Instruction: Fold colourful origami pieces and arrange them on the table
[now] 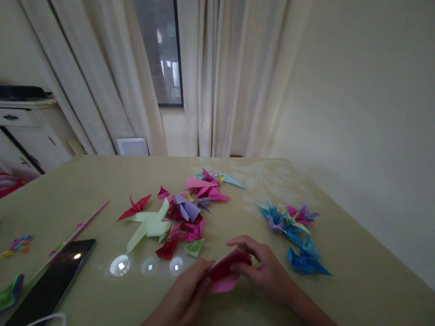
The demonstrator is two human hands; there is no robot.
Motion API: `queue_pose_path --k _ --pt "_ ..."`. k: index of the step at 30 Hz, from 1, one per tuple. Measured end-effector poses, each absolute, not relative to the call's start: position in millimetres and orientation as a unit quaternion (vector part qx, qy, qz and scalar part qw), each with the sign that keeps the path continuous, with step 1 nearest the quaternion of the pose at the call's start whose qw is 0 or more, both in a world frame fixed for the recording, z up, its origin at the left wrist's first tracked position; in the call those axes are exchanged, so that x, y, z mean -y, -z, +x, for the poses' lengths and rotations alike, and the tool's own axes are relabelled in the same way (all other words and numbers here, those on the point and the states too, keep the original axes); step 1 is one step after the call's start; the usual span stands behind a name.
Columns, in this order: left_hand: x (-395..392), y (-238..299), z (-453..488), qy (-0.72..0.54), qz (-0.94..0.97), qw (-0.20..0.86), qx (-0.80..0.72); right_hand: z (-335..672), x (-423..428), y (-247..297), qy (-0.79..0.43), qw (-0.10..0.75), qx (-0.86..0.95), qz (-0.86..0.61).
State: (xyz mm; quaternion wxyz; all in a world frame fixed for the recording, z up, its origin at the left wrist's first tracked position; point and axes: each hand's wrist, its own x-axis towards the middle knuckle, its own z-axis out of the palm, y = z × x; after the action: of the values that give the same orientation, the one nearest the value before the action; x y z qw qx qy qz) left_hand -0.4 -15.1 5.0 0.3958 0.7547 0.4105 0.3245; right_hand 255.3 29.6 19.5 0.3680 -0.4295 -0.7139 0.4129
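A red and pink sheet of paper (227,272), partly folded, lies on the olive table (90,184) close to the front edge. My left hand (188,287) pinches its left end with closed fingers. My right hand (262,266) curls over its right end and presses it down. A heap of folded paper figures (185,209) in pink, purple, red and pale green lies just beyond my hands. To the right of my right hand sits a smaller cluster of blue, purple and pink folded figures (294,232).
A dark phone (47,287) with a white cable (33,323) lies at the left, a pink stick (75,234) beside it. Small coloured scraps (19,244) sit further left. A white cabinet (17,135), curtains and a window stand behind the table.
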Motion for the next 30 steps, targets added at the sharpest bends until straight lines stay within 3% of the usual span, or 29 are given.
queue_pose_path --k 3,9,12,22,30 --pt "5.6 -8.0 -5.6 -0.327 0.780 0.339 -0.412 255.1 -30.0 -17.3 -0.437 0.301 0.738 -0.417" --pt "-29.7 24.5 -30.5 -0.346 0.788 0.044 -0.508 252.4 -25.3 -12.1 -0.426 0.206 0.804 -0.359" --pt "-38.4 36.6 -37.6 -0.316 0.799 -0.005 -0.511 252.6 -23.2 -16.7 -0.377 0.194 0.833 -0.355" --pt "-21.6 12.1 -18.8 -0.368 0.781 0.028 -0.504 246.5 -15.2 -51.4 -0.306 0.356 0.788 -0.399" --pt "35.9 -20.1 55.2 -0.384 0.794 0.240 -0.406 264.3 40.4 -42.2 -0.260 0.427 0.775 -0.386"
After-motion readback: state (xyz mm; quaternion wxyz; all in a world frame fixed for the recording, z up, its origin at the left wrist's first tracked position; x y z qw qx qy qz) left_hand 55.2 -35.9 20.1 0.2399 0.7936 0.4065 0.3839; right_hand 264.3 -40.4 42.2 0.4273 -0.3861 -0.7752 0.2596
